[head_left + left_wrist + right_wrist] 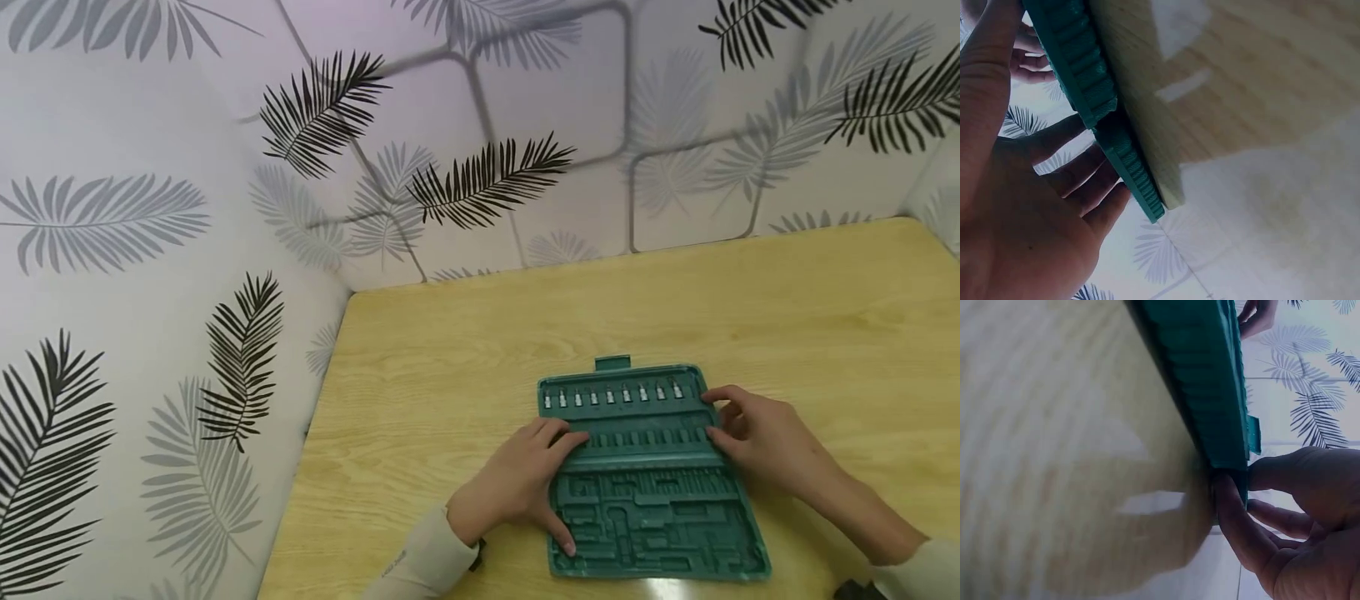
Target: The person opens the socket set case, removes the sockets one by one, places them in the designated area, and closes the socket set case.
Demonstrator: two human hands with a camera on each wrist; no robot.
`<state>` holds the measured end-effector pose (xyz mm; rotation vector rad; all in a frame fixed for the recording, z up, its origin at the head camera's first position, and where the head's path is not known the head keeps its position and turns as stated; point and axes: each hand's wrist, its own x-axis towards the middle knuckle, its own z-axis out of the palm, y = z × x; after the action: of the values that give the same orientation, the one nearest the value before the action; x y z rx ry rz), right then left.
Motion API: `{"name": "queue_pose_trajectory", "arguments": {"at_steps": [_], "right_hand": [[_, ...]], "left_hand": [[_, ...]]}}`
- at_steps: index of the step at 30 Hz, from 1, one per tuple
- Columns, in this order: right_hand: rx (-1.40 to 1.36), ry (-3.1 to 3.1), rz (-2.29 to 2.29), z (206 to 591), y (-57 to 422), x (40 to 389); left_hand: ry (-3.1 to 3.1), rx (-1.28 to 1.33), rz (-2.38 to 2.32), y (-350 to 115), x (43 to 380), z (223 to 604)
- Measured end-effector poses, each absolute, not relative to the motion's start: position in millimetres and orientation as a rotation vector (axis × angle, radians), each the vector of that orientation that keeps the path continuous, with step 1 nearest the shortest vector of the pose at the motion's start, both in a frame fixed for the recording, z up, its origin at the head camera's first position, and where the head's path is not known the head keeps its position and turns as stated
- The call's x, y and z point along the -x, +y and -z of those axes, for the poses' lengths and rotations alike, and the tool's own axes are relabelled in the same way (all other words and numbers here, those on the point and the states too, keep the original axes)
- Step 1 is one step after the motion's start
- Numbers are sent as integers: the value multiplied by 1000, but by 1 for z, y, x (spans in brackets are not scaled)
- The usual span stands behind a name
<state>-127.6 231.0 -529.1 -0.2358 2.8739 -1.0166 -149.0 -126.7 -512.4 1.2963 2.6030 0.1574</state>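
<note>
A green plastic tool case (648, 533) lies unfolded on the table. Its far half holds a row of small silver bit sockets (610, 395); the moulded slots in the near half look bare. My left hand (517, 483) rests over the case's left side, thumb on the near half and fingers spread at the far half. In the left wrist view the left hand (1035, 212) has its fingers extended against the case (1075, 62). At the right edge my right hand (765, 433) pinches the far half. The right wrist view shows the right hand (1297, 531) with fingertips on both faces of the edge.
The case sits on a light wood table (435, 367). A latch tab (612, 362) sticks out from its far edge. Behind and to the left stand walls (525, 108) with a leaf pattern.
</note>
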Motion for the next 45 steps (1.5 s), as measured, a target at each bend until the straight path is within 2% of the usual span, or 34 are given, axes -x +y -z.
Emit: {"name": "queue_pose_trajectory", "arguments": {"at_steps": [14, 21, 32, 45], "right_hand": [[153, 2870, 1064, 534, 229, 109], [197, 2872, 1062, 533, 232, 109], [457, 3091, 863, 524, 218, 144], [406, 2941, 1009, 531, 208, 166]], "left_hand": [[2531, -1258, -313, -138, 139, 517], [2517, -1250, -341, -138, 138, 517], [2505, -1234, -278, -136, 137, 512], [2494, -1232, -221, -133, 138, 512]]}}
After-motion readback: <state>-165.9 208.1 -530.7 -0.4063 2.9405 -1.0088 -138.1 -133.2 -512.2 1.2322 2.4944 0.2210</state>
